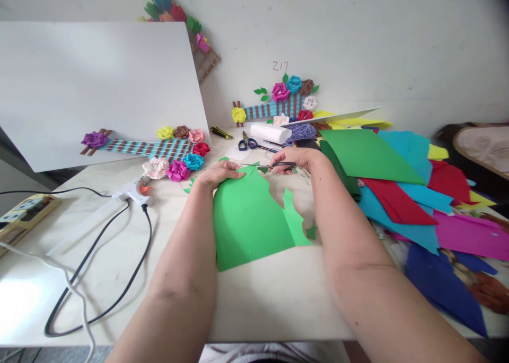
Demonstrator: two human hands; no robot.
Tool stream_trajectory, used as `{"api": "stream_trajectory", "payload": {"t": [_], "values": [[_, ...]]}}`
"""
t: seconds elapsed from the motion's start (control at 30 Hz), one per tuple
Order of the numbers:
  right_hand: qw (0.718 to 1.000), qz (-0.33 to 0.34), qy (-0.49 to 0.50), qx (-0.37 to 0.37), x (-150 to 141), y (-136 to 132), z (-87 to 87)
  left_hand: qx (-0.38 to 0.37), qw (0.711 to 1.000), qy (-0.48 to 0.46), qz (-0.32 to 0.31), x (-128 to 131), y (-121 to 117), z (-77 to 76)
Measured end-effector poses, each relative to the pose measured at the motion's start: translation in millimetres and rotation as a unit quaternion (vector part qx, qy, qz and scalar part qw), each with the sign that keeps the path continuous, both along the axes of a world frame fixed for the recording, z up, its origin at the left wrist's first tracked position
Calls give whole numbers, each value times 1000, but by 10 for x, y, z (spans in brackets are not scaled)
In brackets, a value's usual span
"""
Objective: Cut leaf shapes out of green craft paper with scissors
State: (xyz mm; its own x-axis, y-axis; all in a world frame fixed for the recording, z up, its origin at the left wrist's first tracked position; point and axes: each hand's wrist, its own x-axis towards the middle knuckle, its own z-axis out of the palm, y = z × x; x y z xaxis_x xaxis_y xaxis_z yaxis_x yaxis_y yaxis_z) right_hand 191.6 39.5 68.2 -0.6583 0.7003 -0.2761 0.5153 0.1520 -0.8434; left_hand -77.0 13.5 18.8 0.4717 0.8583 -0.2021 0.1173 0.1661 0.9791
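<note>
A sheet of green paper [250,214] with a jagged, cut-away right edge hangs from my left hand [220,173], which pinches its top edge. My right hand [292,158] grips a pair of scissors [284,165] by the dark handles. The blades point left and lie at the top edge of the paper, close to my left fingers. Small green scraps lie on the table around both hands. Behind my hands rests a second pair of scissors [247,141] with dark blue handles.
Colored paper sheets [374,156] pile up at the right. A glue gun [133,193] with looping cords and a power strip [27,214] sit at the left. Paper-flower decorations [170,150] lean on a white board [99,87] and the wall. A yellow utility knife [221,133] and purple yarn [301,133] lie behind.
</note>
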Motion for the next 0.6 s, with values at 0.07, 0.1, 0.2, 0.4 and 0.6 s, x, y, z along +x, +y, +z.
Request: {"api": "stream_trajectory", "payload": {"t": [0.07,0.1,0.2,0.4,0.6], "values": [[1000,3,5,-1,2,1,-8,-2,1000,-2,-1,-1,1,-1],[1000,4,7,-1,4,3,-12,-2,1000,-3,-1,0,2,-1],[1000,9,5,4,8,12,-18,-3,1000,-2,0,3,2,1],[1000,8,4,10,6,22,-31,-9,1000,-3,-1,8,-7,6],[1000,15,6,13,15,60,-66,-9,1000,2,-6,7,-14,3]]}}
